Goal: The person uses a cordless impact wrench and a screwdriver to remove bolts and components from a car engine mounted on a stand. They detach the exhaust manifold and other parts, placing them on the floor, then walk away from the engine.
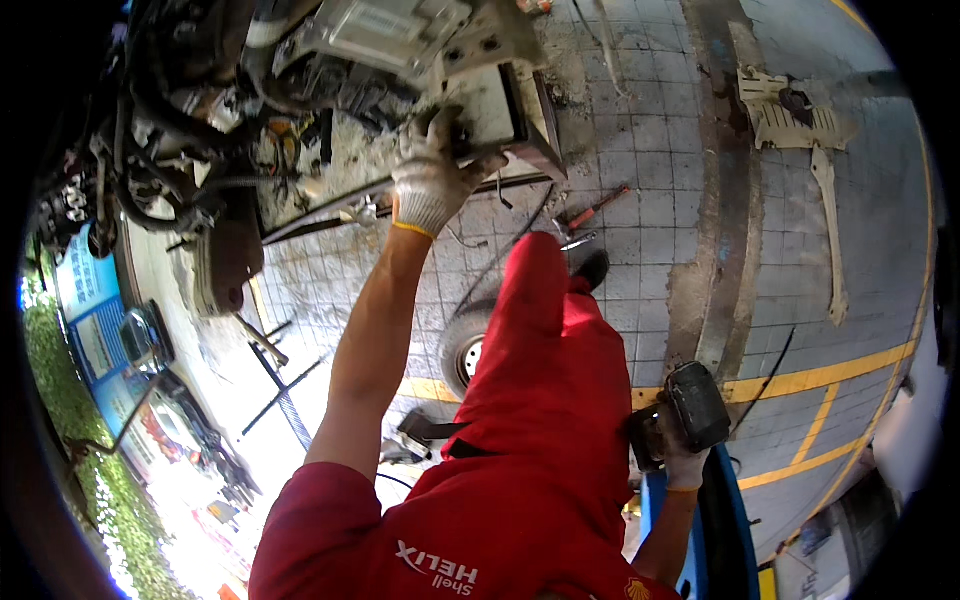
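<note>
My left hand [432, 172], in a whitish knit glove, reaches to the near corner of a metal-framed workbench [530, 150]. Its fingers are spread over the bench top, with the thumb apart from them near the edge. A small dark patch shows between thumb and fingers; I cannot make out what it is. Low at my right side, my gloved right hand [684, 462] is closed around a black cordless power tool [698, 405] with a bulky battery-like block. The tool's working end is hidden.
An engine assembly with hoses [170, 130] crowds the bench at upper left. A red-handled tool [598, 206] lies on the tiled floor beyond my knee, with a wheel [466, 355] beside my leg. Beige metal brackets [800, 125] lie at far right. A blue frame [735, 520] stands near my right forearm.
</note>
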`<state>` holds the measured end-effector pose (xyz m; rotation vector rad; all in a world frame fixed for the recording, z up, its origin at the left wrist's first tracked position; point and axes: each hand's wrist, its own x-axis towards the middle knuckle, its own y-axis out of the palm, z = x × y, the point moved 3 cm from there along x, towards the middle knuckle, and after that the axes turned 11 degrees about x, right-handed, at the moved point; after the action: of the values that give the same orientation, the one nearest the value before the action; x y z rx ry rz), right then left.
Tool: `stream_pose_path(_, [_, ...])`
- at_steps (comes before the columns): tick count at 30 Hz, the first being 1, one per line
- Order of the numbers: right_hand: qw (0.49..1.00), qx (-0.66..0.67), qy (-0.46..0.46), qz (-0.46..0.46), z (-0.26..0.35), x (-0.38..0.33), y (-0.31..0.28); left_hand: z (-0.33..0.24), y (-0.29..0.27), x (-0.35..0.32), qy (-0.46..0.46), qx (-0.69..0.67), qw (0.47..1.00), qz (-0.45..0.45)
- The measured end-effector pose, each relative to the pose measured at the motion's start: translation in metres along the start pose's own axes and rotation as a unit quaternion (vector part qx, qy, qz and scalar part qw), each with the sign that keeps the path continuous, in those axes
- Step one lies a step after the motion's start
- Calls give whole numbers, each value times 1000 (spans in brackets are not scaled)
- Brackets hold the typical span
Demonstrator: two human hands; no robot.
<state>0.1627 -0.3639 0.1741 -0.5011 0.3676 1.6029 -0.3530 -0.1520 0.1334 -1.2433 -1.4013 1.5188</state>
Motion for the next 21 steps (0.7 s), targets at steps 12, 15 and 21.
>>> stream_pose_path(12, [980, 166, 97, 58, 28, 66, -21, 30, 35, -5, 12, 135, 970, -204])
stream_pose_path(15, [987, 99, 103, 75, 45, 111, -38, 24, 35, -6, -29, -37, 978, -202])
stream_pose_path(21, [987, -93, 41, 127, 149, 240, -45, 11, 27, 6, -84, -306, 933, -172])
